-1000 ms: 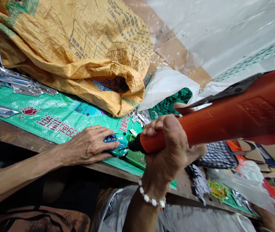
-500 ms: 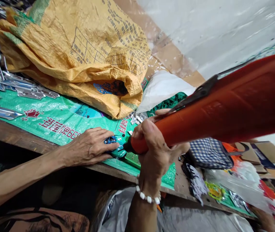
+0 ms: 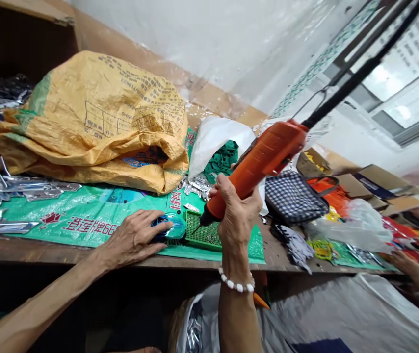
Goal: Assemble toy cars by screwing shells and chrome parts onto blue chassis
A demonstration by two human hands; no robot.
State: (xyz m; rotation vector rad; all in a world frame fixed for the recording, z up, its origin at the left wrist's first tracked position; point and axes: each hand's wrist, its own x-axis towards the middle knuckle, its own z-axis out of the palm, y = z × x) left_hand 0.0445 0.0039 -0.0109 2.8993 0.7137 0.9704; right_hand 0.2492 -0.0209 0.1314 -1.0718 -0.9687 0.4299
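My right hand is wrapped around an orange electric screwdriver, held at a slant. Its thin bit points down at a green tray with a gridded bottom and small screws in it; whether the tip touches one I cannot tell. My left hand lies on the bench with its fingers closed over a shiny teal and blue plastic piece, just left of the tray. The fingers hide part of that piece, so its exact kind is unclear.
A yellow woven sack lies behind, with silvery plates at left. A white bag spills green parts. Rightward are a checkered bag, dark-and-white strands and cardboard boxes. Another person's hand works at far right.
The screwdriver's tip has left the teal piece and moved right, over the green tray. My left hand stays on the piece. The view has tilted up, showing more of the wall and window.
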